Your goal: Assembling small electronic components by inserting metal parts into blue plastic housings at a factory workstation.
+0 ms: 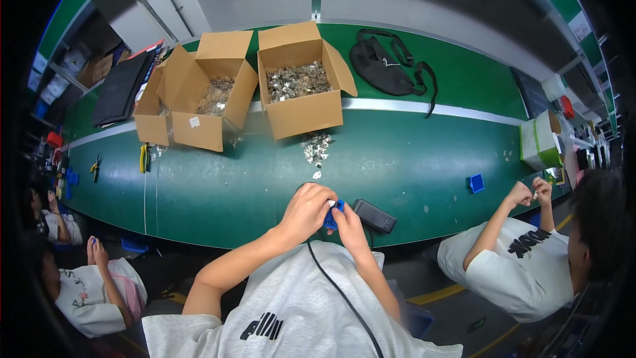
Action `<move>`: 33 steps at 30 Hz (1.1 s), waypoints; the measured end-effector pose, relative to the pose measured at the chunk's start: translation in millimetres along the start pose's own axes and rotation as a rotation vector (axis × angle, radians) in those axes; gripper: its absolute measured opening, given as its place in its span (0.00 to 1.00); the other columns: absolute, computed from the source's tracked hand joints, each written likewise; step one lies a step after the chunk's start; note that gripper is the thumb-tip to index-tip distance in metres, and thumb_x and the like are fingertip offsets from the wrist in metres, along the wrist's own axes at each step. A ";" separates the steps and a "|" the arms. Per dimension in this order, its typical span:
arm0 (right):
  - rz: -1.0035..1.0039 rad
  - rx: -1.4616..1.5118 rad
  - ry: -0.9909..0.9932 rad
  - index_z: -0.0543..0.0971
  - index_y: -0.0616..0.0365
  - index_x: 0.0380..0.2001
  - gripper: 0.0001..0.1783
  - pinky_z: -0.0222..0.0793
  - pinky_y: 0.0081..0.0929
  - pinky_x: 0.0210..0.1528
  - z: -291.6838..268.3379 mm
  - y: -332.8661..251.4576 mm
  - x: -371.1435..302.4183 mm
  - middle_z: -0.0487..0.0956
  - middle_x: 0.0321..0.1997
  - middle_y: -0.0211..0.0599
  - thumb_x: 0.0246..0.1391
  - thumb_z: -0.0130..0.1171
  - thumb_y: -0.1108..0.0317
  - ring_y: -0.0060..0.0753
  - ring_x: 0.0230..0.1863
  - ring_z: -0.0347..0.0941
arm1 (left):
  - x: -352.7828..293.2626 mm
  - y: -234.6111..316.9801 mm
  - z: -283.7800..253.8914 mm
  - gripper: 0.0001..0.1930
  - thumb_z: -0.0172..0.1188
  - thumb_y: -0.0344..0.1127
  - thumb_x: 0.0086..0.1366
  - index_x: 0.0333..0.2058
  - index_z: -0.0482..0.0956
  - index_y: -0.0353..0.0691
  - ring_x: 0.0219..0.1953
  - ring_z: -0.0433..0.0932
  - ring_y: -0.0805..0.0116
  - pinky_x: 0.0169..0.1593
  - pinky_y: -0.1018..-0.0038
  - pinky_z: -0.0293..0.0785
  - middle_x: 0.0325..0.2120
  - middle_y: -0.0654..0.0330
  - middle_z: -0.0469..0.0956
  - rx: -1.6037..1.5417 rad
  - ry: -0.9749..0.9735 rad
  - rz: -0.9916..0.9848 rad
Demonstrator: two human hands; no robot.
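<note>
Close in front of my body, both hands meet over a small blue plastic block. My right hand is closed round the block, thumb on its upper side. My left hand is closed with bent fingers at the block's upper left. By its fingertips shows a small white bit; what that is, and what the left fingers pinch, is too small to tell. Just beyond my hands a small pile of flat metal pieces lies on the green table, with one loose piece nearer me.
Open cardboard boxes with small metal parts stand at the back. A dark grey handheld device lies right of my hands, beside a black cable. Pliers, a black bag and a blue block lie around. Co-workers sit on both sides.
</note>
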State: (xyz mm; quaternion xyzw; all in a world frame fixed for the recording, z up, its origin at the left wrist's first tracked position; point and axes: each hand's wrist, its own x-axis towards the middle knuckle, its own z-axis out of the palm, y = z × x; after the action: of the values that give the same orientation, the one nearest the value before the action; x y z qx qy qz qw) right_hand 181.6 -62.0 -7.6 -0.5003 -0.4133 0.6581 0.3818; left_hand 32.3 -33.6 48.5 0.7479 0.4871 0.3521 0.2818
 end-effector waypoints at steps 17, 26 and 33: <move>-0.141 -0.117 0.128 0.73 0.68 0.40 0.19 0.65 0.26 0.40 30.0 -1.3 19.1 0.76 0.35 0.36 0.65 0.42 0.60 0.22 0.36 0.67 | -19.5 -23.7 -8.3 0.12 0.55 0.24 0.56 0.40 0.78 0.35 0.46 0.73 0.55 0.51 0.64 0.68 0.41 0.53 0.76 -0.126 0.138 -0.066; -0.162 -0.272 -0.026 0.70 0.67 0.23 0.22 0.58 0.26 0.26 80.0 51.2 54.4 0.69 0.20 0.29 0.64 0.43 0.59 0.20 0.24 0.60 | -152.7 -99.4 -86.0 0.11 0.49 0.29 0.65 0.43 0.76 0.34 0.43 0.76 0.69 0.50 0.73 0.70 0.37 0.57 0.79 -0.418 0.770 -0.734; -0.235 -0.443 -0.221 0.68 0.61 0.20 0.22 0.55 0.23 0.25 161.8 24.1 81.1 0.67 0.19 0.26 0.64 0.42 0.58 0.19 0.23 0.57 | -395.6 -149.2 -273.3 0.13 0.49 0.21 0.55 0.40 0.72 0.33 0.47 0.70 0.52 0.53 0.64 0.65 0.41 0.47 0.72 0.809 1.716 -0.800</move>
State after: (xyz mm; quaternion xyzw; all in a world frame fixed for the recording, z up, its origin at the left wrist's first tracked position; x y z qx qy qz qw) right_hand 5.0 -22.7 -32.2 -0.4456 -0.6414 0.5534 0.2893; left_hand -375.6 -324.3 -3.1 0.0668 0.8199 0.4579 -0.3372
